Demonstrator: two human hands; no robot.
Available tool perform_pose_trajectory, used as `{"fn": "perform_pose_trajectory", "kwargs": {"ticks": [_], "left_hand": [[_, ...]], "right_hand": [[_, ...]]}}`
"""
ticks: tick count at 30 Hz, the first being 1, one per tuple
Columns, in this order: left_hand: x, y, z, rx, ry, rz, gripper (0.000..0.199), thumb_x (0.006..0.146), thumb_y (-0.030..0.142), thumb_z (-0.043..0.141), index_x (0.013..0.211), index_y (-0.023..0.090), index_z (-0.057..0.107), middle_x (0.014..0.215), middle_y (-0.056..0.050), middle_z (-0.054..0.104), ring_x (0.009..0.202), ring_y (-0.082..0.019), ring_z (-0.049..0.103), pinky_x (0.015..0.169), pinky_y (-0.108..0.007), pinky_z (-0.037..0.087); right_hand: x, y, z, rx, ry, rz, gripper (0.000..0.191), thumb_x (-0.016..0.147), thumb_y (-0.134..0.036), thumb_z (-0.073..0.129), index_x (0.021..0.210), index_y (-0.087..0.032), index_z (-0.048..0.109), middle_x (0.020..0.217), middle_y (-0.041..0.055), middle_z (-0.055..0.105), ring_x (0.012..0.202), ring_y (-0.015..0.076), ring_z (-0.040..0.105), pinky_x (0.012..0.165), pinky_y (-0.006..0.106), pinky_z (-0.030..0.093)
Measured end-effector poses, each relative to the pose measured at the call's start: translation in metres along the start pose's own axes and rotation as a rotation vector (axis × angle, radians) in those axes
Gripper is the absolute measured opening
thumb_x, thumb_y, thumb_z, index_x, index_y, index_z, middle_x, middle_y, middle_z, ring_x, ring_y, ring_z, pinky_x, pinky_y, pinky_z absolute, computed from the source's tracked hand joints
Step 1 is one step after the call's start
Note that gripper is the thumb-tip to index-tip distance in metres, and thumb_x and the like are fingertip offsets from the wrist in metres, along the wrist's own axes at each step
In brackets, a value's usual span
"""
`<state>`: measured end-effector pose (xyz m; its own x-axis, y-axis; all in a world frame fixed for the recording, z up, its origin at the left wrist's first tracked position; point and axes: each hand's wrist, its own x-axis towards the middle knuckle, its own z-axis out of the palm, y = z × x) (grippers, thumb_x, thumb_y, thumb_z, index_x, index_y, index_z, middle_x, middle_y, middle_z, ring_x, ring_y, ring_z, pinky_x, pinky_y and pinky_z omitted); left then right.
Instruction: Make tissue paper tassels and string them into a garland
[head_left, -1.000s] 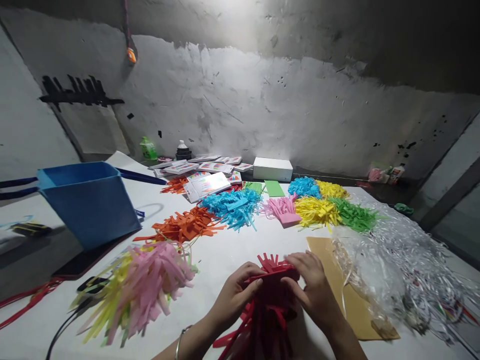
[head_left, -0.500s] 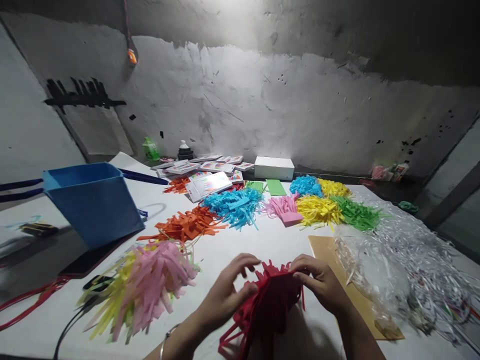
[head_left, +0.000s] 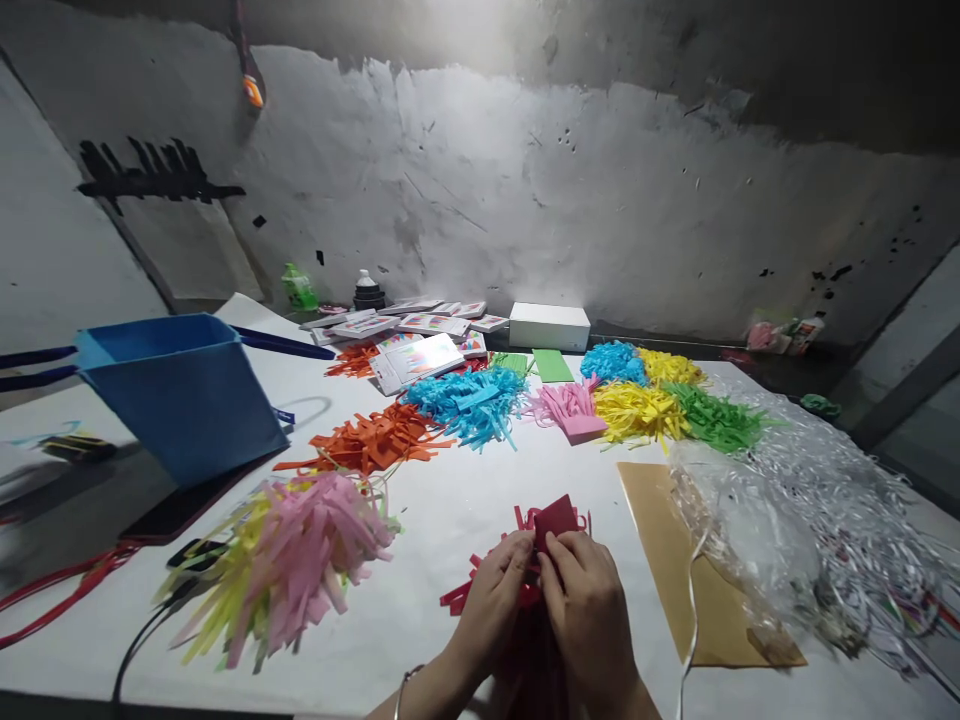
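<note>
Red fringed tissue paper (head_left: 556, 520) is gathered between my hands at the front middle of the white table. My left hand (head_left: 499, 590) closes on its left side, thumb and fingers together. Opposite it, my right hand (head_left: 589, 600) pinches the flat, uncut red part that sticks up between the thumbs. Cut red strips spread out to the left behind my left hand. Below, the rest of the red paper hangs toward me and is partly hidden by my hands and wrists.
Pink and yellow fringe (head_left: 322, 560) lies left, orange fringe (head_left: 375, 437) and blue fringe (head_left: 472, 400) behind. A blue paper bag (head_left: 180, 400) stands at left. Brown cardboard (head_left: 667, 560), clear plastic (head_left: 750, 530) and silvery strips (head_left: 862, 510) are at right. A white box (head_left: 549, 328) sits at the back.
My hands have come together around the red paper. My left hand has gone from spread fingers to a grip, and the paper's flat part now points up.
</note>
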<state>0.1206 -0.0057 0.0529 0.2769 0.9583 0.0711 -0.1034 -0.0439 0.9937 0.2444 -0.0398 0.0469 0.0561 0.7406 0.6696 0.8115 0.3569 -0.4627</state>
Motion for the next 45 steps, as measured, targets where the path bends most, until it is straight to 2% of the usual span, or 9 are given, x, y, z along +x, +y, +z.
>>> {"fn": "perform_pose_trajectory", "kwargs": {"ticks": [3,7,10,15,23,30,35,40,45], "left_hand": [[-0.003,-0.004,0.003,-0.030,0.021,-0.033,0.040,0.088,0.056,0.061,0.095,0.018,0.070,0.100,-0.008,0.070,0.097,-0.025,0.061,0.090,-0.033,0.049],[0.003,-0.012,0.002,0.014,0.016,-0.040,0.040,0.084,0.054,0.066,0.101,0.018,0.067,0.089,-0.006,0.069,0.074,-0.020,0.061,0.073,-0.030,0.050],[0.008,-0.015,0.000,0.057,0.003,-0.026,0.030,0.085,0.047,0.066,0.094,0.019,0.068,0.090,-0.006,0.070,0.083,-0.023,0.063,0.077,-0.031,0.049],[0.010,-0.015,-0.001,0.113,0.003,-0.016,0.021,0.088,0.039,0.063,0.091,0.020,0.070,0.089,-0.005,0.071,0.087,-0.024,0.062,0.081,-0.033,0.047],[0.009,-0.017,0.003,0.127,0.002,-0.016,0.021,0.090,0.039,0.060,0.093,0.021,0.070,0.094,-0.006,0.073,0.089,-0.024,0.063,0.082,-0.032,0.048],[0.006,-0.020,0.005,0.088,-0.026,-0.028,0.023,0.090,0.042,0.061,0.095,0.020,0.067,0.092,-0.006,0.071,0.086,-0.023,0.063,0.077,-0.032,0.051],[0.009,-0.021,0.003,0.171,-0.028,0.037,0.022,0.089,0.041,0.063,0.095,0.020,0.063,0.090,-0.005,0.070,0.084,-0.022,0.063,0.076,-0.031,0.050],[0.015,-0.020,-0.003,0.243,-0.087,0.090,0.017,0.091,0.035,0.059,0.090,0.019,0.065,0.090,-0.006,0.071,0.084,-0.022,0.064,0.077,-0.031,0.050],[0.016,-0.011,-0.004,0.374,-0.124,0.164,0.015,0.091,0.028,0.055,0.088,0.019,0.067,0.087,-0.004,0.072,0.079,-0.020,0.064,0.074,-0.030,0.049]], "right_hand": [[0.001,0.004,-0.001,0.139,-0.034,0.128,0.022,0.093,-0.020,0.052,0.093,-0.020,0.074,0.086,0.0098,0.070,0.081,0.0269,0.062,0.076,0.044,0.051],[0.005,0.011,-0.007,0.282,-0.100,0.236,0.022,0.092,-0.021,0.055,0.074,-0.020,0.067,0.074,0.0037,0.066,0.069,0.0191,0.063,0.062,0.030,0.052],[0.009,0.019,-0.012,0.347,-0.145,0.253,0.022,0.092,-0.022,0.058,0.072,-0.020,0.064,0.070,0.0008,0.067,0.064,0.0157,0.066,0.057,0.023,0.053],[0.005,0.029,-0.015,0.265,-0.065,0.203,0.021,0.093,-0.022,0.051,0.106,-0.020,0.068,0.092,0.0082,0.072,0.082,0.0227,0.068,0.074,0.036,0.055],[-0.009,0.016,-0.013,-0.126,-0.106,-0.029,0.022,0.090,-0.018,0.059,0.111,-0.020,0.066,0.118,0.0136,0.068,0.106,0.0310,0.062,0.099,0.057,0.040],[-0.008,0.013,-0.009,0.142,-0.070,0.169,0.022,0.091,-0.011,0.051,0.086,-0.023,0.069,0.101,0.0054,0.072,0.099,0.0246,0.065,0.100,0.051,0.039],[-0.001,0.017,-0.013,0.432,-0.138,0.411,0.019,0.087,-0.021,0.060,0.068,-0.021,0.062,0.091,0.0056,0.069,0.088,0.0232,0.067,0.077,0.037,0.053],[0.009,0.027,-0.022,0.491,-0.175,0.363,0.022,0.090,-0.030,0.060,0.071,-0.019,0.065,0.085,0.0051,0.071,0.079,0.0196,0.070,0.069,0.028,0.057],[0.012,0.032,-0.029,0.355,-0.117,0.264,0.017,0.092,-0.023,0.052,0.082,-0.020,0.065,0.087,0.0061,0.069,0.084,0.0225,0.064,0.076,0.036,0.052]]}}
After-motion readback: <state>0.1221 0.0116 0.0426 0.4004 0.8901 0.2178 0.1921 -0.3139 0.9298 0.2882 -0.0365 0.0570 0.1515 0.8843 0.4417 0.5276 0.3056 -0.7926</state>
